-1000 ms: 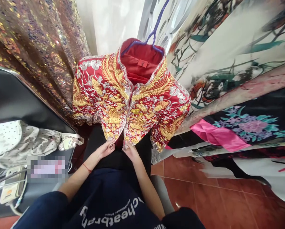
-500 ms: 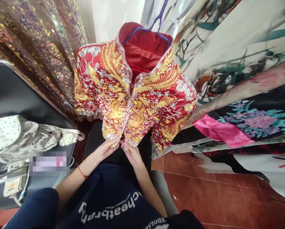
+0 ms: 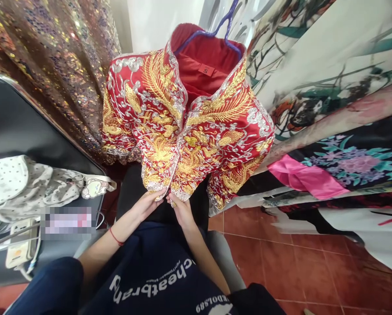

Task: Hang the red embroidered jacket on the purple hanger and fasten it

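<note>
A red jacket (image 3: 186, 127) with heavy gold and silver embroidery hangs in front of me on a purple hanger (image 3: 225, 26). Its collar is open and shows a red lining with a small size tag. My left hand (image 3: 146, 203) pinches the bottom hem of the jacket's left front panel. My right hand (image 3: 179, 209) pinches the hem of the right front panel right beside it. The two hands almost touch at the front opening. A thin red string circles my left wrist.
A brown sequined cloth (image 3: 61, 57) hangs at the left. Printed floral garments (image 3: 330, 96) and a pink cloth (image 3: 301, 177) hang at the right. A dark table (image 3: 22, 131) at the left carries a spotted white cloth and a power strip. Red floor tiles (image 3: 297, 271) lie below.
The jacket has shifted slightly up and right in view. Both hands keep their hold on the bottom hem and have drawn closer together.
</note>
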{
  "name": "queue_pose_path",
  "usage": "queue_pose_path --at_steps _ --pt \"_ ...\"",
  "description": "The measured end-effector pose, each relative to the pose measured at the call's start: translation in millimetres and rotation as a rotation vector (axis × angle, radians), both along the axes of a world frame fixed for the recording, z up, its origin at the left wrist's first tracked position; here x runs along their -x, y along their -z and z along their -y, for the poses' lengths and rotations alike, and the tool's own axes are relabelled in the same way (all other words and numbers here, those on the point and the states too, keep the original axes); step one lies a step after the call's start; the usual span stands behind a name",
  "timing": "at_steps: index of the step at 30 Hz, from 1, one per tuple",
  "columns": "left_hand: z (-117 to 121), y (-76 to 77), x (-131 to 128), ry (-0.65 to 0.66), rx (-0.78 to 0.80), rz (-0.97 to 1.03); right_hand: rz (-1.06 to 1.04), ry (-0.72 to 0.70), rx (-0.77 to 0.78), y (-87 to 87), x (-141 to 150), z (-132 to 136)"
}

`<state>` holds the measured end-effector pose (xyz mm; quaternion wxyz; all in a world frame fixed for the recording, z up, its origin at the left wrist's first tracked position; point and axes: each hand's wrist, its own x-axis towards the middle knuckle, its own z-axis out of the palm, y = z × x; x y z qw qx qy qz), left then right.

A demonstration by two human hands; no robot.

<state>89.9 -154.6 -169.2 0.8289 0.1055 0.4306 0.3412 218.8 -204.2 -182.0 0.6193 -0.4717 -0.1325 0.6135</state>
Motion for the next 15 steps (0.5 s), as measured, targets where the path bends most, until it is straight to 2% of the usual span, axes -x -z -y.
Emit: queue_pose_path --at_steps 10,15 --pt "-4.7 0.3 3.7 0.004 0.015 -0.041 0.023 0.037 -0.017 1.8 3.5 1.9" --pt "-5.8 -5.5 3.9 0.009 0.025 -0.041 0.009 0.056 -0.018 1.7 7.0 1.5"
